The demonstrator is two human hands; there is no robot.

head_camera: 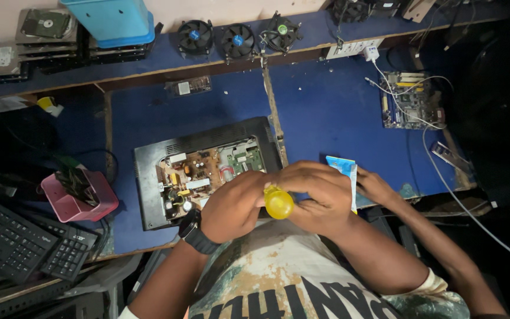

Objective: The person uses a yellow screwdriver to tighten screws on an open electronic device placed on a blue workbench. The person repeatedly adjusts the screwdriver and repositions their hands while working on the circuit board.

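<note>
Head view shows both hands meeting low in the centre of the frame. One left hand (231, 207), a black watch (195, 231) on its wrist, and the right hand (320, 198) close together around a small yellow cap (278, 202). Right fingers also pinch a blue-and-white sachet (345, 171). Behind them, mid-frame on the blue tabletop (326, 112), lies an opened black casing (149, 159) with an exposed circuit board (190, 180). A pink tool holder (69, 204) sits at left.
</note>
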